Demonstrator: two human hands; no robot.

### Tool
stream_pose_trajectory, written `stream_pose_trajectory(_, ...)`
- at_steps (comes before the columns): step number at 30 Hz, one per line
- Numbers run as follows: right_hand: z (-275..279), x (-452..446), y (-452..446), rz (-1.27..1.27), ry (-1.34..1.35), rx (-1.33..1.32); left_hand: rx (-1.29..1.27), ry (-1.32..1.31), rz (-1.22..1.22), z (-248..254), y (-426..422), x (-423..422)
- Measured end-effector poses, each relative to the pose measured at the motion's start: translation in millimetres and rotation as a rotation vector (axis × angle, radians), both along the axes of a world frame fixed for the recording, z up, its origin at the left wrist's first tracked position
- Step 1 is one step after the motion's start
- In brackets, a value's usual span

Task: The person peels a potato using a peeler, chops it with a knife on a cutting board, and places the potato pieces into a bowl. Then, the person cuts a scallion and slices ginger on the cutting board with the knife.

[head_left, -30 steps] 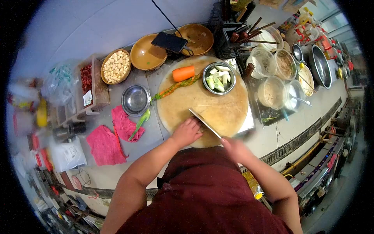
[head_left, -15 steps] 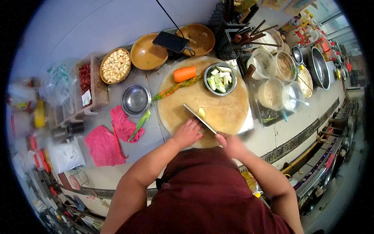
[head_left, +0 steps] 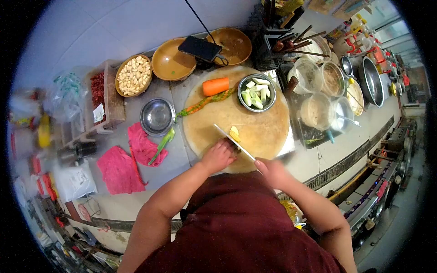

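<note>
My right hand point(head_left: 271, 173) is wrapped round the handle of a kitchen knife point(head_left: 233, 140), its blade slanting up and to the left across the round cutting board point(head_left: 200, 132). Against the near side of the blade, my left hand point(head_left: 219, 156) presses curled fingers on a piece that looks like ginger, mostly hidden under the fingertips. Pale yellow ginger slices point(head_left: 234, 133) lie just beyond the blade. Farther back on the board are a thick carrot piece point(head_left: 215, 86), a carved orange-and-green strip point(head_left: 205, 103) and a steel bowl point(head_left: 257, 107) of cut scallion pieces point(head_left: 258, 93).
Left of the board sit a small steel bowl point(head_left: 157, 117), pink cloths point(head_left: 119, 170) and a green scallion stalk point(head_left: 162, 146). Behind are a bowl of peeled garlic cloves point(head_left: 134, 76) and a phone point(head_left: 199, 48) over brown bowls point(head_left: 173, 61). Plastic tubs point(head_left: 315, 110) stand at right.
Another yellow slice has come to lie beside the first, beyond the blade. The knife and both hands have barely shifted.
</note>
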State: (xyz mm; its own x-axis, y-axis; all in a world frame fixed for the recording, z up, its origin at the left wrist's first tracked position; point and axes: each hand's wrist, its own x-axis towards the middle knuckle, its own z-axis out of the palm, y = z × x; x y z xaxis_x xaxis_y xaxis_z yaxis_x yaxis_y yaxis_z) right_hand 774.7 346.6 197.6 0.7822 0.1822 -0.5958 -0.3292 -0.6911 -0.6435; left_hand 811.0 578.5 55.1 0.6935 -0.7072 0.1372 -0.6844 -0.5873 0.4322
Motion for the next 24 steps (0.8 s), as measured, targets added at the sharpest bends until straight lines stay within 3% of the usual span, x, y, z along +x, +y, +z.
stream_pose_trajectory(2,23.9,-2.7,-0.1,0.054,0.073,-0.087,-0.009,0.003,-0.006,-2.3,0.5,-1.7)
stream_pose_trajectory(6,-2.7,6.2,13.3,0.03,0.047,-0.124,-0.02,0.074,0.017,-5.6,2.9,-3.9)
stream_pose_trajectory(8,-14.9,14.4,13.8,-0.016,0.07,0.022,-0.019,0.088,-0.013,-3.8,4.2,-1.4)
stream_pose_trajectory(14,19.1,-0.9,2.7,0.069,0.076,-0.091,-0.009,0.005,0.081,1.4,-0.9,-7.1)
stream_pose_trajectory(17,1.2,5.0,16.0,0.078,0.03,-0.127,-0.032,0.035,0.063,-3.4,0.7,-6.9)
stream_pose_trajectory(20,-14.9,13.8,15.3,0.011,0.041,0.007,-0.035,0.01,0.029,-5.6,3.7,-5.8)
stream_pose_trajectory(24,9.1,4.3,5.6,0.032,-0.062,0.015,-0.083,-0.034,0.049,-5.9,-0.3,-7.3)
